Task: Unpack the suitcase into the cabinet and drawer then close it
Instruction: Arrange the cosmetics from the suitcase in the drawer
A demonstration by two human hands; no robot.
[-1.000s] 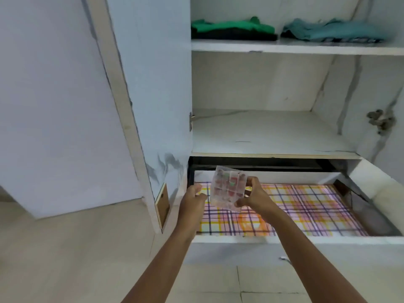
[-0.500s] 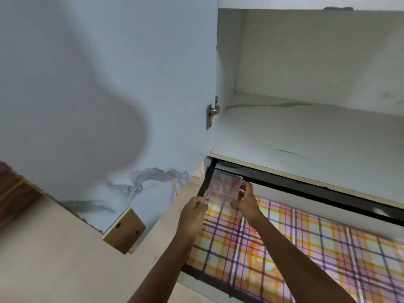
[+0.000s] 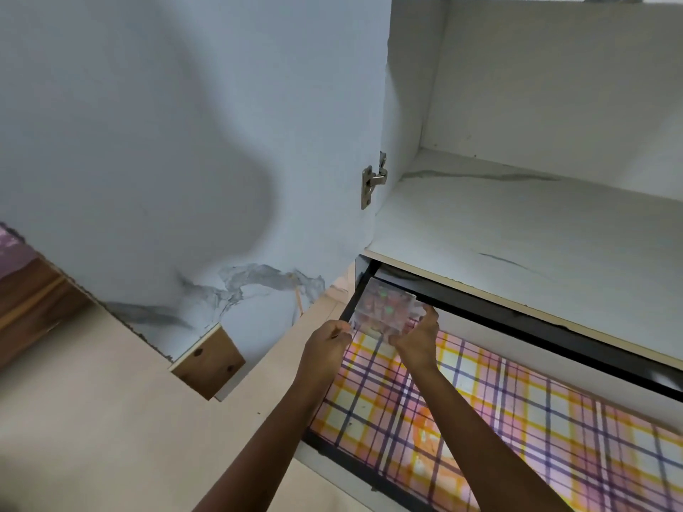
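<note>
Between left hand (image 3: 328,343) and right hand (image 3: 417,339), clear box (image 3: 384,308) over drawer (image 3: 554,430)

Clear box carried from the drawer's front to its back left corner

A second ago the clear plastic box (image 3: 382,312) stood nearly upright above the front left of the drawer (image 3: 536,430). Now it is tilted back over the far left corner, just below the front edge of the shelf (image 3: 517,230). The left grip (image 3: 327,345) and right grip (image 3: 415,339) have gone forward with it, one on each side. The view has closed in, and the folded clothes on the upper shelf have dropped out of sight.
</note>
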